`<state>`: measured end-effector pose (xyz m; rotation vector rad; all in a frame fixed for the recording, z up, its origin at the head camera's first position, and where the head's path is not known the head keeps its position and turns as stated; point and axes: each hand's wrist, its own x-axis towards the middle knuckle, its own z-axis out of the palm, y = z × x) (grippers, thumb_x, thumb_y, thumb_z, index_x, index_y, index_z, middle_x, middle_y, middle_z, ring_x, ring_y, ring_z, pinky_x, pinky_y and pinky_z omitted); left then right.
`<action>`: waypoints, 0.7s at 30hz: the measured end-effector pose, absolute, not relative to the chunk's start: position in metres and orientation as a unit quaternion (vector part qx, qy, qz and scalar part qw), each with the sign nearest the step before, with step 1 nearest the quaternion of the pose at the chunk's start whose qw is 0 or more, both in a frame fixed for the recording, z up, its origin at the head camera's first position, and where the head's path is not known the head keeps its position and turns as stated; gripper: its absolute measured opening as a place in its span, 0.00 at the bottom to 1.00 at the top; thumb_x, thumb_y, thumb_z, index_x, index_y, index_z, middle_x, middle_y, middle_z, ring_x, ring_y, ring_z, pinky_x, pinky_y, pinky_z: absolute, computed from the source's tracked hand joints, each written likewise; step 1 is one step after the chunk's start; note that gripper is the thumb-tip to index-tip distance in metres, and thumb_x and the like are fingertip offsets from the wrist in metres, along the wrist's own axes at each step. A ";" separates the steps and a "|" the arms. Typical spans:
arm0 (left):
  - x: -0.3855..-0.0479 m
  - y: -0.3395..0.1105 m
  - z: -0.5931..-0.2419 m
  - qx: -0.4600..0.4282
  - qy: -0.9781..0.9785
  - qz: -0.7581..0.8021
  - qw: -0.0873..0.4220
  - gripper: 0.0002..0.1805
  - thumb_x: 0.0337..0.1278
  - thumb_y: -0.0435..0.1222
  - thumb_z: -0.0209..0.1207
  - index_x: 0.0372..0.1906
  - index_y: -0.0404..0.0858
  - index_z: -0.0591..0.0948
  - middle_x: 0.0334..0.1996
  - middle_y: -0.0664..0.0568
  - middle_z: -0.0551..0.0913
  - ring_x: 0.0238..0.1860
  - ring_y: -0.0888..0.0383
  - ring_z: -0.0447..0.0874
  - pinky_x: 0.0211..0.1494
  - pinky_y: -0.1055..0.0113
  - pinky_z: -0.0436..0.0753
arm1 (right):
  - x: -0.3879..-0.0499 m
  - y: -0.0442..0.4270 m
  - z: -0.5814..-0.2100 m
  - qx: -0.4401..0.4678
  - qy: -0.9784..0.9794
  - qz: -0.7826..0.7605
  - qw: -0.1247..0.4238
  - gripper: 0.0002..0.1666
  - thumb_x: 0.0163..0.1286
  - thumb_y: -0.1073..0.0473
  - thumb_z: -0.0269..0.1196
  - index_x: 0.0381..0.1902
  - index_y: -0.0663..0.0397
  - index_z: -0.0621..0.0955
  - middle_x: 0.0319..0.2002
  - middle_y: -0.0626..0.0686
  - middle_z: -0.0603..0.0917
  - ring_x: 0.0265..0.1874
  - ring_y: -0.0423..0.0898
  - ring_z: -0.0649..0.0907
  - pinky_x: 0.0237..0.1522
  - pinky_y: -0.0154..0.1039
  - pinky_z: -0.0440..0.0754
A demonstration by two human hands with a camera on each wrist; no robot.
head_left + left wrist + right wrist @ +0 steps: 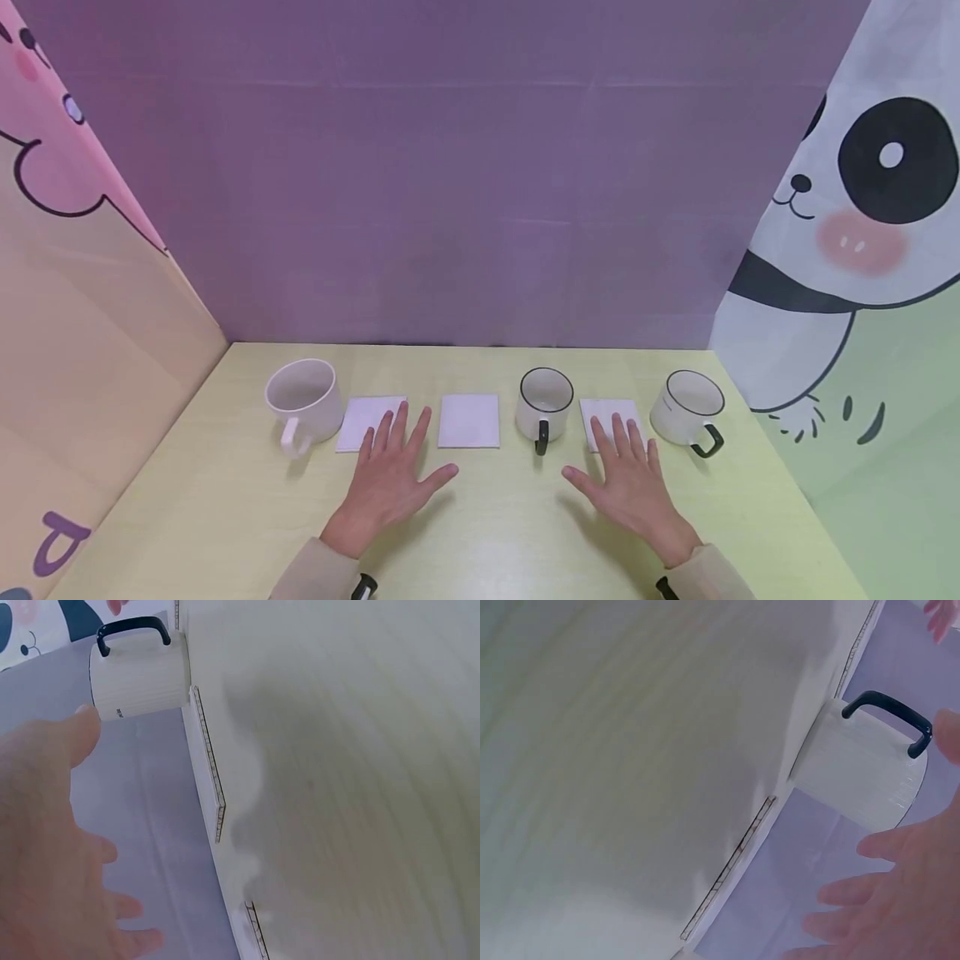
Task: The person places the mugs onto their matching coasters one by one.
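Pale worktop (pixel 491 525) stretches back to a purple backdrop (pixel 465 192). Set in a row on it are three white squares, and the hands hover around these. Left hand (pixel 390 483), palm down, has its fingers (pixel 418 433) straight and spread wide, their ends overlapping the left square (pixel 355 423) as seen from the head. Right hand (pixel 632 492) is likewise splayed, its fingertips covering part of the right square (pixel 608 406). Between the hands, further back, lies the middle square (pixel 469 422); just right of it stands an upright white mug (pixel 555 420) with black rim and handle, the handle facing the person. Beyond the right square is a second black-rimmed mug (pixel 679 421), handle turned front-right. Left of the left square stands an all-white mug (pixel 320 415), upright. Beige sleeves (pixel 708 573) reach both wrists. Side walls carry a panda (pixel 862 258) at right and a pink figure (pixel 71 162) at left.
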<state>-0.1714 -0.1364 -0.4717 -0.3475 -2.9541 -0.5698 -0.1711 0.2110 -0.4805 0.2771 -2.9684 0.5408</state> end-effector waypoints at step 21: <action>-0.191 -0.139 -0.483 -0.161 -0.946 -0.255 0.123 0.32 0.70 0.45 0.60 0.71 0.32 0.70 0.70 0.33 0.67 0.70 0.33 0.66 0.67 0.36 0.68 | -0.169 0.189 -0.473 0.109 -0.924 0.364 0.049 0.38 0.75 0.41 0.60 0.70 0.63 0.72 0.68 0.64 0.74 0.70 0.63 0.71 0.70 0.61 0.66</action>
